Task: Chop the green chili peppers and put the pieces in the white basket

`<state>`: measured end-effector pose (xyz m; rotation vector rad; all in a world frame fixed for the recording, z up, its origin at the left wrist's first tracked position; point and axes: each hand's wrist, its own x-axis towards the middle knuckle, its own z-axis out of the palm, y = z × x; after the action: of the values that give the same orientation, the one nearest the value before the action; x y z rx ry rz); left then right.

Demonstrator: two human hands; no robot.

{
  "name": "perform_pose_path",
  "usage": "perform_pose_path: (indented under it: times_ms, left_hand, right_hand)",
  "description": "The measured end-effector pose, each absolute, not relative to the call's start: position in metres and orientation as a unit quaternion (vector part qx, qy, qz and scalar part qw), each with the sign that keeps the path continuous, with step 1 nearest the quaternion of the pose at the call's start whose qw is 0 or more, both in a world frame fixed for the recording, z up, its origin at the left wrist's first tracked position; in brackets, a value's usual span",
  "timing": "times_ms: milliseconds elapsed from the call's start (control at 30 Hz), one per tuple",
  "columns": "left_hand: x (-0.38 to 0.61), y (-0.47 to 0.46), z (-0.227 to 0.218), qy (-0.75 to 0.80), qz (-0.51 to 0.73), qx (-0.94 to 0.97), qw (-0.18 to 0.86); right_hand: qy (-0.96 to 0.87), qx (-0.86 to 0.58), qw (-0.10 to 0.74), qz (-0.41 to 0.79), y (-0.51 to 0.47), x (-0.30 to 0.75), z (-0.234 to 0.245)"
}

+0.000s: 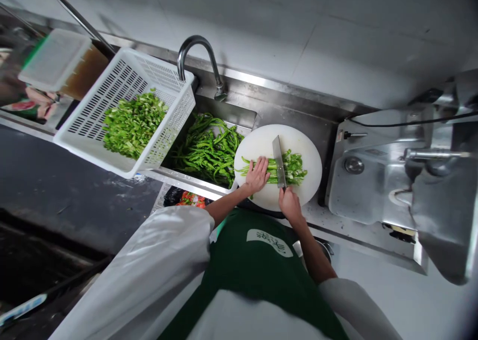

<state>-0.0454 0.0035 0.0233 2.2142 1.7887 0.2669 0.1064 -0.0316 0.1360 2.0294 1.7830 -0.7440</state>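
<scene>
Head view: green peppers (272, 170) on the round board (261, 137), knife (278, 162) across them.
Left hand (257, 174) lies flat on them, unclenched, apparently steadying; right hand (290, 204) grips the knife's handle. Chopped pieces (296, 169) past the knife; more peppers (212, 150) in adjoining sink (233, 113), likely for easy reach.

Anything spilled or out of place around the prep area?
Possibly: whitish patches on the dark grey floor appear below the white perforated plastic basket. They break up the dark surface; splash or glare, I can't tell.
</scene>
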Motion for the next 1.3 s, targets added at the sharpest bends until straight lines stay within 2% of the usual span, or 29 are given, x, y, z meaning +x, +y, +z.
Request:
perform_pose_path:
  times_ms: [233,500,733,900,1067,1300]
  left_hand:
    - [-0.06,-0.005,0.028,0.627,0.102,0.762,0.129]
    - [-0.06,-0.005,0.017,0.62,0.104,0.761,0.159]
    - [-0.077,-0.031,0.041,0.656,0.108,0.734,0.14]
    - [-0.084,-0.042,0.035,0.609,0.038,0.777,0.158]
    - [-0.087,-0.035,0.027,0.596,0.009,0.789,0.152]
    - [-0.096,-0.03,0.04,0.609,0.034,0.779,0.145]
  right_hand:
    - [0.644,0.703,0.166,-0.25,-0.043,0.114,0.171]
    - [0.635,0.707,0.175,-0.259,-0.038,0.092,0.132]
    - [0.652,0.696,0.155,-0.259,-0.046,0.103,0.164]
    - [0.646,0.689,0.181,-0.276,-0.061,0.088,0.146]
    - [0.633,0.701,0.171,-0.28,-0.062,0.083,0.121]
    - [0.652,0.695,0.156,-0.26,-0.063,0.093,0.15]
